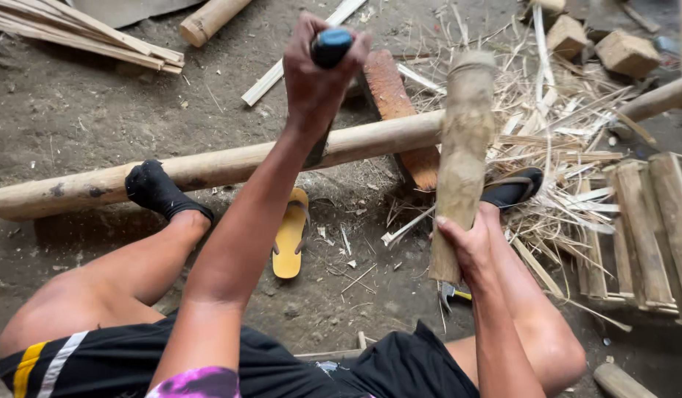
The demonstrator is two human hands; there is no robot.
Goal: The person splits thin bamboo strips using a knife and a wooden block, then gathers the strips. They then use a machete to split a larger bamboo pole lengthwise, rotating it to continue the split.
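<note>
Dirt floor (75, 110) filled the view, grey-brown, packed, w/ chips and dry strands scattered across it. No packages, labels or signs showed anywhere.

Long pole (230, 166) lay across the floor from left edge toward upper right, pale w/ a few dark marks; person's left foot in a black sock (158, 190) pressed on it. Slat rack (654, 236) sat at right edge, several weathered boards side by side. Big heap of shavings (554, 125) spread over the upper right, around and under the pole's far part. Bundle of slats (83, 33) lay at top left, w/ a short round log (212, 18) just beside it.

Mallet (462, 158), a rough cylindrical wood club, stood nearly upright; right hand (466, 243) was wrapped tight round its lower part. Reddish plank (400, 114) lay under the pole, near centre. Yellow sandal (291, 236) lay on the floor btwn the legs, below the pole. Black sandal (514, 188) was on the right foot, partly behind the mallet. Two wood blocks (624, 51) sat at top right.

Left hand (319, 63) was closed in a fist round a blue handle (331, 46), raised above the pole; blade below it ran down to the pole, mostly hidden behind the wrist.
</note>
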